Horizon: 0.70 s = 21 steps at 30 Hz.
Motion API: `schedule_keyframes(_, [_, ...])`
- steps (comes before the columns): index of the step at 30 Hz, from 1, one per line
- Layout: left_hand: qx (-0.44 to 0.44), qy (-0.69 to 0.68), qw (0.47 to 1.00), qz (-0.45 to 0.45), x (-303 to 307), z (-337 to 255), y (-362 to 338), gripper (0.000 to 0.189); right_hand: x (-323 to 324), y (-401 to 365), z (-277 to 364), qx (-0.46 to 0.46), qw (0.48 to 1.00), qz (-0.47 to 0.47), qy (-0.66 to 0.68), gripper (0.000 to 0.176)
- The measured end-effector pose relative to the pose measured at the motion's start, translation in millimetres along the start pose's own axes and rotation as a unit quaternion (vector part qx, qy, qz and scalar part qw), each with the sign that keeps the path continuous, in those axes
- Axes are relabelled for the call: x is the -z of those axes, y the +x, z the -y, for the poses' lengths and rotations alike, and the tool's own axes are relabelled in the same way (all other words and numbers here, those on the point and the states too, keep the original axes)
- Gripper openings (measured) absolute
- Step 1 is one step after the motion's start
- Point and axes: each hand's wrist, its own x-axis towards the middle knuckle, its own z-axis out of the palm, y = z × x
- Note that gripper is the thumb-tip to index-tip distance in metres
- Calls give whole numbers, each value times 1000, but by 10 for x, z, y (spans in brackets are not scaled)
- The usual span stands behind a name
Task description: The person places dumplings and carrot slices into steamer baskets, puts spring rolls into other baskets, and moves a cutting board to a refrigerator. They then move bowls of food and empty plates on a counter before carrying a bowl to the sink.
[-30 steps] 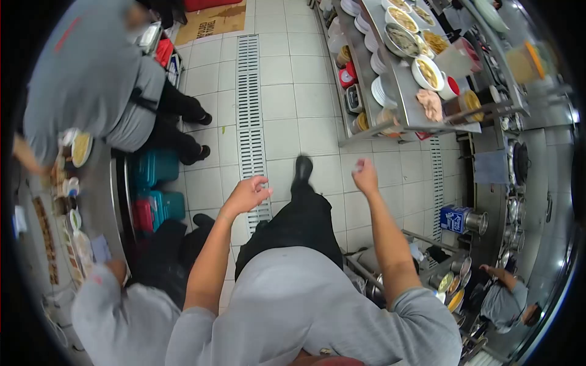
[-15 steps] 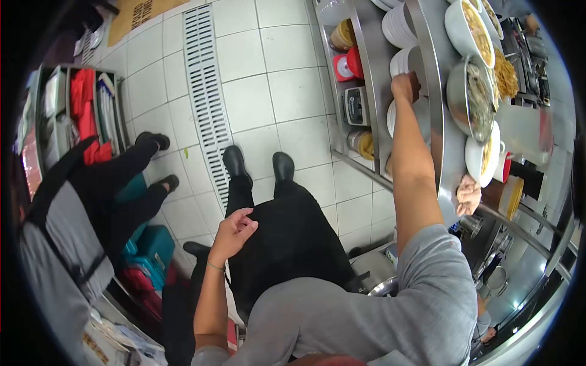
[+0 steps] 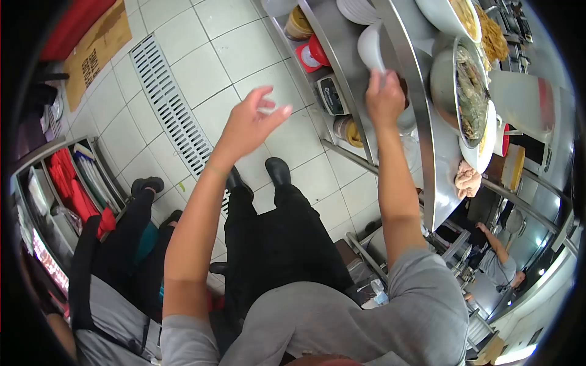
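Note:
My right hand [image 3: 386, 97] is closed on the rim of a white bowl [image 3: 370, 47], tilted at the steel shelf [image 3: 342, 58] under the counter. Part of the bowl and some fingertips are hidden. Out over the floor, my left hand [image 3: 249, 125] is raised with fingers spread and nothing in it. A stack of white plates [image 3: 360, 10] sits on the same shelf, beyond the bowl. On the steel counter [image 3: 441, 189] above stand a metal bowl of shrimp [image 3: 471, 97] and white bowls of food [image 3: 485, 143].
Pale raw meat [image 3: 467, 180] lies by the counter's near edge. Jars [image 3: 348, 131] and a red-lidded container [image 3: 314, 52] fill the lower shelf. A co-worker [image 3: 116, 305] stands close on my left, beside a rack [image 3: 67, 189]. A drain grate [image 3: 171, 100] crosses the tiled floor.
My right hand has come from among the shelf's bowls with one white bowl in its grip. My left hand has risen forward, its fingers spreading. The view has turned.

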Motion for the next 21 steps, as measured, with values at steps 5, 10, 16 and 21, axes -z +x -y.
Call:
schedule_keyframes(5, [103,-313,941,80,-316,-226,472,73,768,-648,462,271,946,56,169,18])
schedule_keyframes(10, [145,-385,907,93,-275,117,222,71,1082,-868,597,265,921,157,239,31])
schedule_keyframes(16, [222,-535,812,76,-94,550,-381,67,238,-949,-548,-565,701,8,434,35])
schedule_keyframes(21, [182,-471,861,-58,-53,530,-771,77,-235,-807,-1042,-698,568,-83,427,37])
